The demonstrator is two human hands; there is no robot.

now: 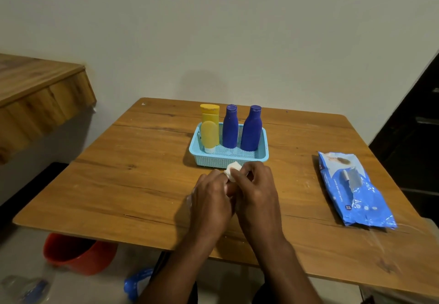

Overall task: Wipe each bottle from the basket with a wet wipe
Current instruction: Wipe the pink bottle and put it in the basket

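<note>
Wet wipe: white, crumpled into a small wad, held just above the table in front of the basket's near wall. Your right hand pinches it between thumb and curled fingers; your left hand is curled against the right one with its fingertips at the wipe. A pale translucent edge shows at the left hand's outer side; whether you hold a bottle there cannot be told, as both hands cover it.

Basket: light blue perforated plastic, rectangular, long axis running left to right across the table, sitting near the table's far middle.

Contents, all upright with long axes vertical:
- Yellow tube, at the left end, standing cap-down on its white cap.
- Yellow bottle, directly behind the tube, cap up, mostly hidden by it.
- Blue bottle, middle, cap up.
- Second blue bottle, right end, cap up, slightly broader in the body.

Wipes pack: blue soft packet lying flat at your right, well apart from the basket, long axis running from the far edge toward you, flap side up.

Table: wooden top with visible grain, rounded corners, set near a plain pale wall.

Surroundings: a wooden ledge at the left; a red bucket on the floor under the table's near left edge; a blue and white item beside it; a dark door at the right.
</note>
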